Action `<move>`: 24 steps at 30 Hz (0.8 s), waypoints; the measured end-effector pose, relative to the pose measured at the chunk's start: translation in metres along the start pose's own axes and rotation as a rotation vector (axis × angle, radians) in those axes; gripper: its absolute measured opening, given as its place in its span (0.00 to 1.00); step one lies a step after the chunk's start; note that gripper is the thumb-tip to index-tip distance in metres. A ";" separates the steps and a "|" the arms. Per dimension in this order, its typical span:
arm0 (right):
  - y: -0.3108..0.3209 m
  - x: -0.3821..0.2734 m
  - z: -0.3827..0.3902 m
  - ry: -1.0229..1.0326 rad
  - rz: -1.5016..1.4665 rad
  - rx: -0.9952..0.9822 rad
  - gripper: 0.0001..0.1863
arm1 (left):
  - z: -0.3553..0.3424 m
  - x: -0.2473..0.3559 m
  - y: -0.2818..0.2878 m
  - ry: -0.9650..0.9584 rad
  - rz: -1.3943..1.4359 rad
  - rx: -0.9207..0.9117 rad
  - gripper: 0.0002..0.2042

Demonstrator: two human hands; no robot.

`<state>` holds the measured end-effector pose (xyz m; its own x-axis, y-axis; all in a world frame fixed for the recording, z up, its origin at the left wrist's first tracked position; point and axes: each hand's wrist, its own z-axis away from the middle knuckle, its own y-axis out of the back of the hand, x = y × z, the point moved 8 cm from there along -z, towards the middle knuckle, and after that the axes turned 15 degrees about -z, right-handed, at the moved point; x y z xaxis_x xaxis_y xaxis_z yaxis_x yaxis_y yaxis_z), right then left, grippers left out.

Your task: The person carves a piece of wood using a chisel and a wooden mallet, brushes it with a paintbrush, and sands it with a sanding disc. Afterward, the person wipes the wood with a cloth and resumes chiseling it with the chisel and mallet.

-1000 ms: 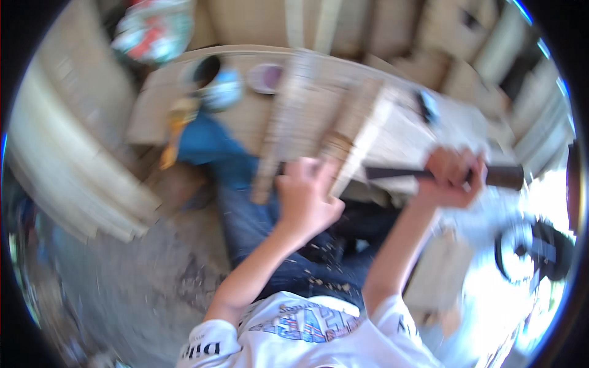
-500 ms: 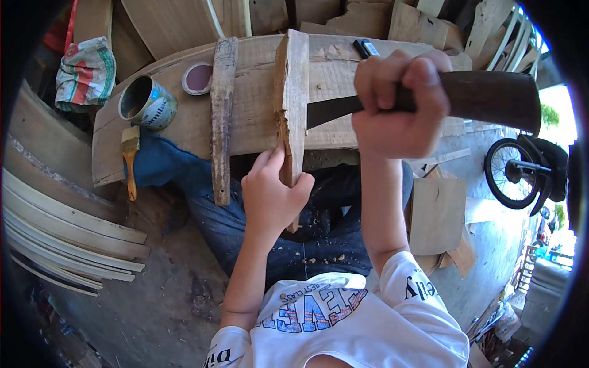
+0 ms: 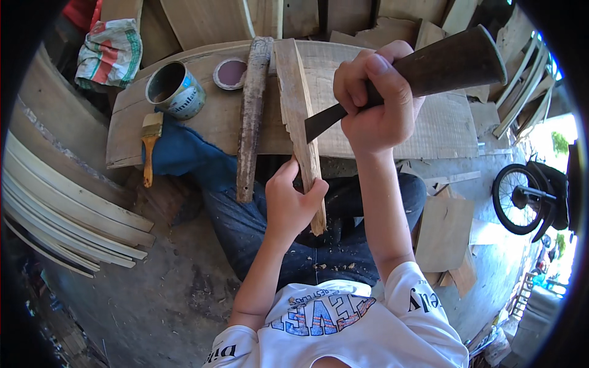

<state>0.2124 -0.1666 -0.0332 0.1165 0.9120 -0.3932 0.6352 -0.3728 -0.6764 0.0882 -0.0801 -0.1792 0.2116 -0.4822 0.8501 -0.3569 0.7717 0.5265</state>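
My left hand [image 3: 291,202] grips the lower part of a pale, rough-edged wooden batten [image 3: 298,110] that crosses the near edge of a wide wooden board [image 3: 429,126]. My right hand [image 3: 377,98] is closed round a dark tapered tool [image 3: 451,61]; its narrow blade end rests at or very near the batten’s right side, and its broad end rises to the upper right. Left of the batten lies a darker weathered stick [image 3: 250,132]. Further left are an open tin [image 3: 178,104], a shallow dish of maroon material [image 3: 229,72] and a yellow-handled paintbrush [image 3: 150,147] on blue cloth.
Wooden panels [image 3: 202,18] stand behind the board, with a striped sack [image 3: 107,55] at upper left. Curved strips [image 3: 73,227] are stacked at left. Board offcuts [image 3: 442,236] lie at right, near a motorcycle wheel [image 3: 518,199]. My crossed legs are under the board’s edge.
The tool has tilted, its broad end higher and its blade angled down toward the batten. The batten leans more leftward at its top. The view, blurred a second ago, is sharp.
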 end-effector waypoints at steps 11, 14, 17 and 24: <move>0.056 -0.022 0.030 -0.022 0.051 0.221 0.08 | 0.002 -0.063 -0.017 0.100 0.019 -0.028 0.17; 0.080 -0.049 0.057 -0.017 0.245 0.357 0.10 | -0.001 -0.060 -0.023 0.069 0.029 -0.041 0.18; 0.106 -0.072 0.085 0.015 0.215 0.498 0.11 | -0.007 -0.053 -0.032 0.015 0.064 -0.049 0.19; 0.119 -0.095 0.081 0.249 0.231 0.671 0.09 | -0.021 -0.033 -0.047 0.026 -0.530 -0.148 0.31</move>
<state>0.2150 -0.3118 -0.1270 0.4100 0.7798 -0.4730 -0.0193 -0.5111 -0.8593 0.1168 -0.0916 -0.2315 0.3504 -0.8118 0.4671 -0.0640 0.4768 0.8767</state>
